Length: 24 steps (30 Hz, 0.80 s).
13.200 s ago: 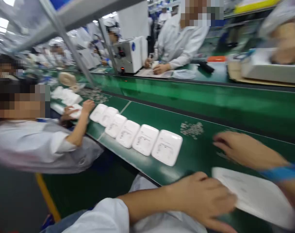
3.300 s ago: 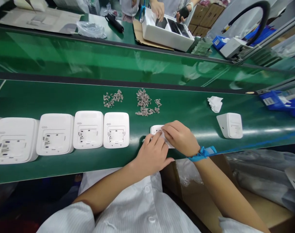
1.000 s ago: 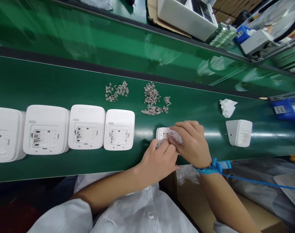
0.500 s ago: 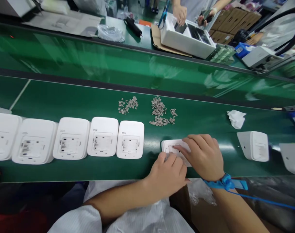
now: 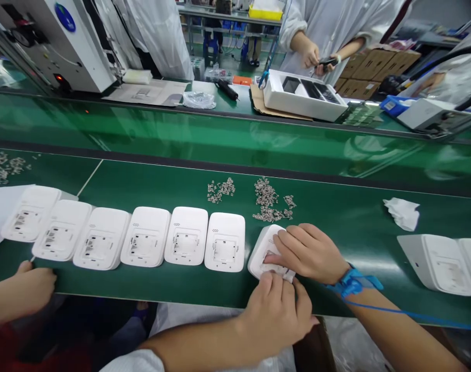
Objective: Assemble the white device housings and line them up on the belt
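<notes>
A white case (image 5: 263, 250) lies on the near side of the green belt (image 5: 336, 217), pinched between the left hand (image 5: 276, 310) and the right hand (image 5: 307, 253). Six open cases (image 5: 146, 242) are lined up to its left; two screw piles (image 5: 268, 199) lie just beyond, so this case is judged unfinished.
</notes>
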Each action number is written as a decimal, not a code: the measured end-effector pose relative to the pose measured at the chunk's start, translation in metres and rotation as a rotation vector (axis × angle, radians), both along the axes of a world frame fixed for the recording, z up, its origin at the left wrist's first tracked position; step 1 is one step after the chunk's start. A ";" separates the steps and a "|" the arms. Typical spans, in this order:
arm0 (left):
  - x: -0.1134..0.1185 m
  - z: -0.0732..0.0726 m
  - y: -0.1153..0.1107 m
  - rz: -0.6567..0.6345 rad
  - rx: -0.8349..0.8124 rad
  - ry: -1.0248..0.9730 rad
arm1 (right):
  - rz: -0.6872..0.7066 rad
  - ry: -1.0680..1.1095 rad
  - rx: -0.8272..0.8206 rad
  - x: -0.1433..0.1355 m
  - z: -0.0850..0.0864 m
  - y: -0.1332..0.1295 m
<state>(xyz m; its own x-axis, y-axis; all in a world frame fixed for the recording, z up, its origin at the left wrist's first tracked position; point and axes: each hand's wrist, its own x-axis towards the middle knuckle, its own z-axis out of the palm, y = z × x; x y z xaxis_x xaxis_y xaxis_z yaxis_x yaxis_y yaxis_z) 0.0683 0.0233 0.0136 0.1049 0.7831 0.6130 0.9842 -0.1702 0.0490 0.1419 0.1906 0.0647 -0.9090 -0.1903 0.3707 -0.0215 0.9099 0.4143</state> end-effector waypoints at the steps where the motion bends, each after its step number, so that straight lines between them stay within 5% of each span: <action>1: 0.000 -0.003 0.000 0.019 0.032 -0.015 | 0.020 0.015 -0.022 -0.001 -0.001 0.000; 16: 0.005 -0.010 -0.007 0.042 0.079 -0.069 | 0.078 0.104 -0.145 -0.010 -0.008 -0.011; 24: -0.016 -0.004 -0.014 0.020 -0.009 -0.087 | 0.163 -0.051 -0.328 -0.058 0.021 0.017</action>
